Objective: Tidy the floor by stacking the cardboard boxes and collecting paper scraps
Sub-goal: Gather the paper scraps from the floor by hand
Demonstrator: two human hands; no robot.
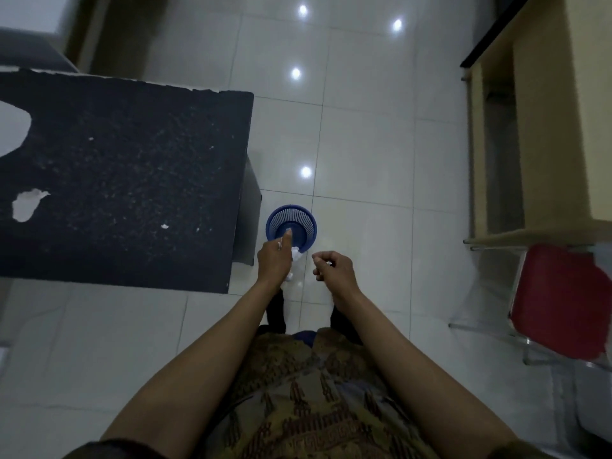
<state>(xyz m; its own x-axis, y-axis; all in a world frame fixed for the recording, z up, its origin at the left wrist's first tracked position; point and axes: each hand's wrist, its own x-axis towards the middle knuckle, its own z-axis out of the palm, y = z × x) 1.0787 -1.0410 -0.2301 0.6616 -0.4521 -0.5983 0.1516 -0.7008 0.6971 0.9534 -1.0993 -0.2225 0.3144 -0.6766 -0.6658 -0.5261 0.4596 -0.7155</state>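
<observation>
I am at the collecting step: my left hand pinches paper scraps above the blue mesh wastebasket on the floor, my right hand is curled around a small scrap, so next I must release them inside.

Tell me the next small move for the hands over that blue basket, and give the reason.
Probably move the right hand forward over the blue basket and let go. It seems to hold a white paper scrap in curled fingers, short of the rim. The left hand already reaches over the basket, and white paper pieces show beside it near the rim.
</observation>
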